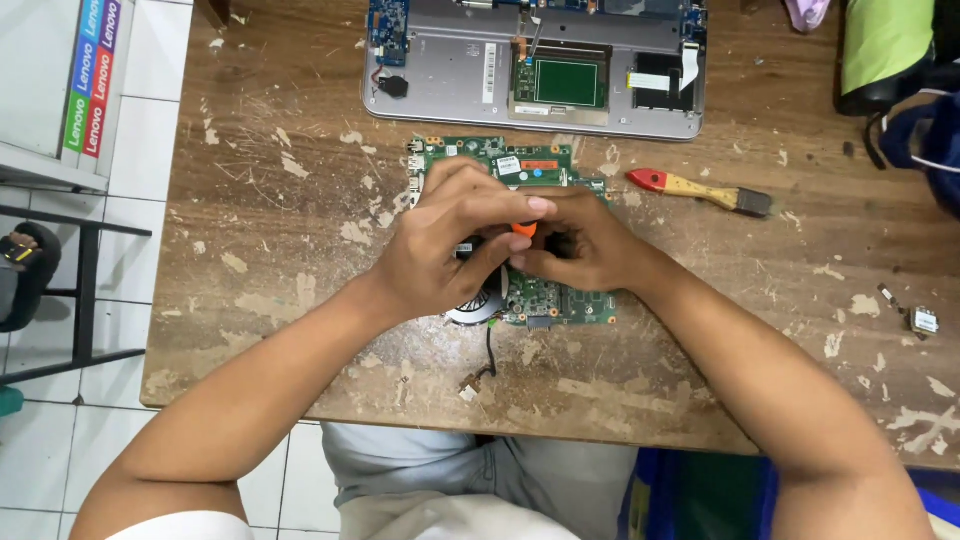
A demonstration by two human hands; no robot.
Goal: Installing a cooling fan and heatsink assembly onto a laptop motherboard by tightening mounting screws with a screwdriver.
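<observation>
Motherboard (520,165) lies mid-bench (300,250), already out of the laptop shell (600,110) beyond. I see my left hand (445,245) and right hand (580,245) closed around an orange-handled tool (524,229), probably a screwdriver; fan (478,305) still attached.

Bright, even light from overhead; soft shadows, sharp focus, perhaps slight wide-angle bending at the edges.

White box with coloured label strips (92,75) far left, white sticker (508,165) on green board (470,152)
</observation>
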